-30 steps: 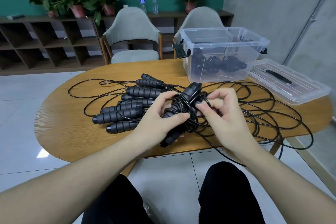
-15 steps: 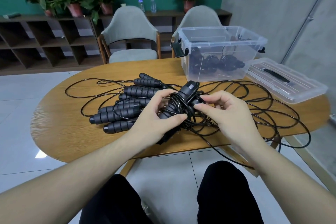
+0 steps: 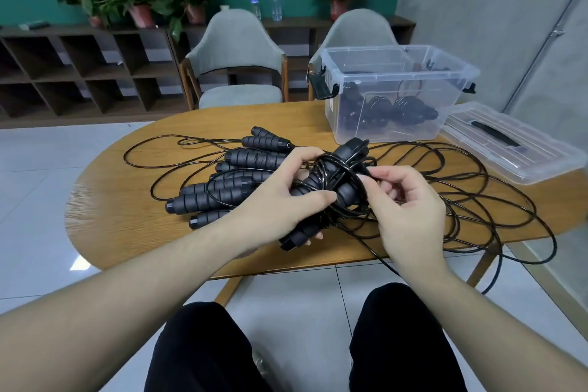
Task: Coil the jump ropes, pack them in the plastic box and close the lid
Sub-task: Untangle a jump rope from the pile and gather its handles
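Between the hands, left hand (image 3: pixel 280 204) grips the jump rope bundle (image 3: pixel 331 188)

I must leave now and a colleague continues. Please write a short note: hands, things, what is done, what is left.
Left hand grips the handles of one rope; right hand pinches its cord, winding it round them.
Box is open at the table's far right, some coiled ropes inside; lid lies beside it.
Left: finish this coil, coil the loose ropes on the table, pack all, close lid.
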